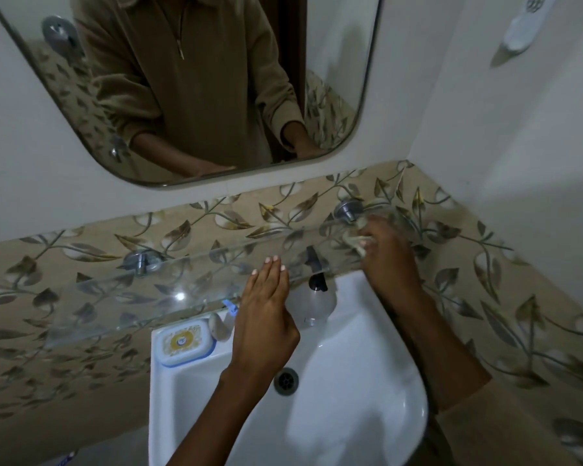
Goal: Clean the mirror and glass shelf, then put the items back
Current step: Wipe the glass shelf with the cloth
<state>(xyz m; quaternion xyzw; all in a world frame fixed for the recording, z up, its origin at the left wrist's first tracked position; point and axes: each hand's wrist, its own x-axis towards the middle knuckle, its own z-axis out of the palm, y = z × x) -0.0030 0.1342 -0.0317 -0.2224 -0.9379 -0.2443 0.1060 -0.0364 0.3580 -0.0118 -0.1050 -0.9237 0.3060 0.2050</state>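
Observation:
A clear glass shelf (169,290) runs along the leaf-patterned tiles below the rounded mirror (196,95). It is held by two chrome brackets (143,261). My left hand (266,317) lies flat, fingers straight, on the shelf's front edge near the middle. My right hand (387,253) grips a small crumpled cloth (359,242) and presses it on the shelf's right end beside the right bracket (347,210). The right hand is motion-blurred. No items stand on the shelf.
A white washbasin (350,381) sits under the shelf. On its rim are a soap dish (184,341), a small shell-like object (219,326) and a pump bottle with a black top (317,294). A white wall holder (525,25) hangs at the upper right.

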